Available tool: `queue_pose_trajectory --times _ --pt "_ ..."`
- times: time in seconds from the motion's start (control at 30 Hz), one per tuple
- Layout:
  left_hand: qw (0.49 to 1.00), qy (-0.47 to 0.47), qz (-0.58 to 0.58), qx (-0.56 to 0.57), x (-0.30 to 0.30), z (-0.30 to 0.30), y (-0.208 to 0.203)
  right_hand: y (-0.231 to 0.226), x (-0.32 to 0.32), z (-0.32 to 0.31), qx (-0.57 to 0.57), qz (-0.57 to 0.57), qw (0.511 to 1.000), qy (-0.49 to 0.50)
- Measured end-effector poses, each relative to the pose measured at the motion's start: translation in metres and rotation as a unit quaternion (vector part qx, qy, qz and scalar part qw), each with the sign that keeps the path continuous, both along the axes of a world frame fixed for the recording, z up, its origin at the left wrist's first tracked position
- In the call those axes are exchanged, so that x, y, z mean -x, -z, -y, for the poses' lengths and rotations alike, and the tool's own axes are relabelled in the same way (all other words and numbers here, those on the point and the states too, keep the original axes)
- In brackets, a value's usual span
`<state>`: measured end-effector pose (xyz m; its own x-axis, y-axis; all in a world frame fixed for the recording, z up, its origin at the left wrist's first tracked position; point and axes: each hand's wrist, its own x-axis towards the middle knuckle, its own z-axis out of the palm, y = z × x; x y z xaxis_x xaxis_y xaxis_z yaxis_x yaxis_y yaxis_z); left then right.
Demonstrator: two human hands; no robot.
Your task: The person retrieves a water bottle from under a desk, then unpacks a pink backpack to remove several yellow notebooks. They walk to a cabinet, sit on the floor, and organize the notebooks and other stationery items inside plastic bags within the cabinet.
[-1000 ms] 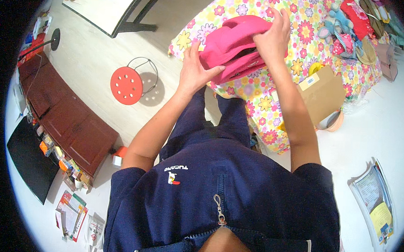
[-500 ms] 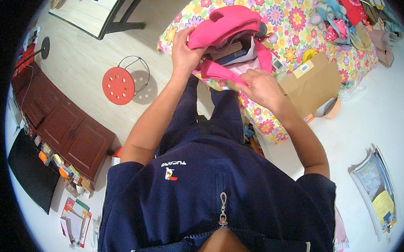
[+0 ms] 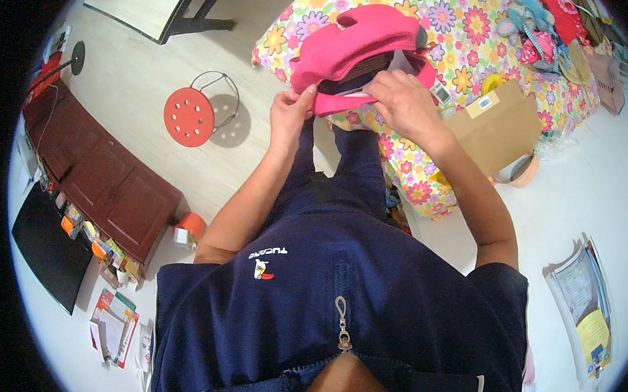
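A bright pink bag [image 3: 359,42] lies on the flowered bedspread with its mouth gaping toward me. Inside it show brown, layered edges like a stack of books [image 3: 365,66], and something pale beside them; the deeper contents are hidden. My left hand [image 3: 289,118] pinches the bag's near left corner between thumb and fingers. With bent fingers, my right hand [image 3: 405,107] grips the near rim farther right, and its fingertips are partly hidden behind the hand.
Flowered bedspread [image 3: 465,20] lies under the bag. To the right are a small grey-white device [image 3: 441,94], a cardboard box [image 3: 495,130] and soft toys [image 3: 535,34]. A red round stool [image 3: 189,117] stands on the floor at left, near a brown cabinet [image 3: 111,187] and a table [image 3: 136,7].
My left hand has moved from the bag's upper left side down to its near left corner. The right hand has shifted up slightly, and the near rim now lies straighter between both hands.
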<state>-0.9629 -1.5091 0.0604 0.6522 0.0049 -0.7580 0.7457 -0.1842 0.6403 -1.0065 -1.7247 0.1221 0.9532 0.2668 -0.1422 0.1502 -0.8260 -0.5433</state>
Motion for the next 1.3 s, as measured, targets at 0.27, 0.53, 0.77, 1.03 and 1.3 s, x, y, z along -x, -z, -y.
queue_pose_trajectory --times 0.27,0.53,0.77,1.03,1.3 --pt "0.990 -0.011 -0.022 0.140 0.007 0.001 0.003 0.001 -0.018 0.002 -0.075 -0.141 0.987 0.030" --pt "0.992 0.038 -0.012 0.122 0.002 -0.002 0.016 0.020 -0.021 -0.009 -0.098 -0.153 0.983 0.037" --pt "0.979 0.043 -0.028 0.198 0.005 -0.002 0.025 0.028 -0.014 -0.019 -0.099 -0.205 0.973 0.035" --pt "0.960 0.238 0.140 -0.041 0.000 -0.030 0.029 0.013 -0.009 -0.019 -0.011 -0.167 0.985 -0.040" --pt "0.921 0.318 0.087 -0.208 0.008 -0.085 0.105 0.008 -0.006 -0.017 0.063 -0.147 0.985 -0.061"
